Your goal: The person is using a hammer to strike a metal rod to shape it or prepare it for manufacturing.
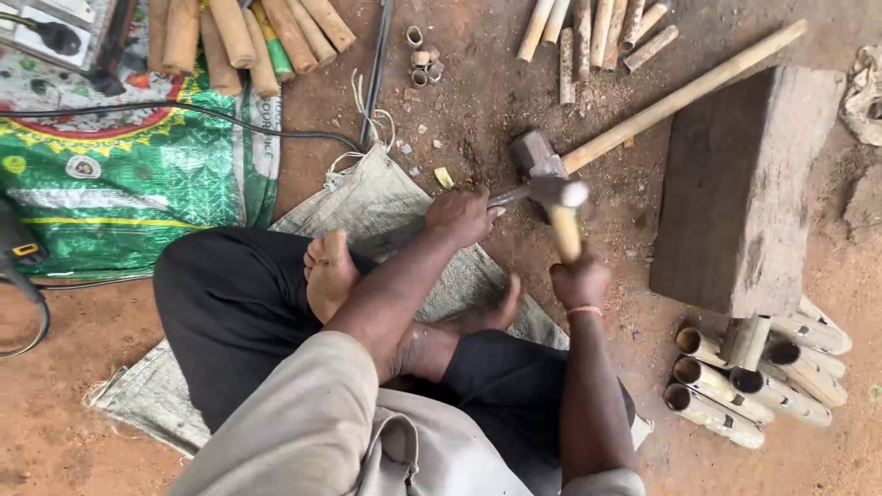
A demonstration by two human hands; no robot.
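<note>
the right hand (581,280) grips a hammer (562,207); the left hand (462,217), fingers closed, holds a metal rod (508,196) under its head.

Two hammers are counted: a small hammer (562,204) at centre and a long-handled sledgehammer (643,110) toward one o'clock. One wooden block (740,184) is seen at three o'clock, and about eight hollow bamboo tubes (753,372) at four o'clock
</note>
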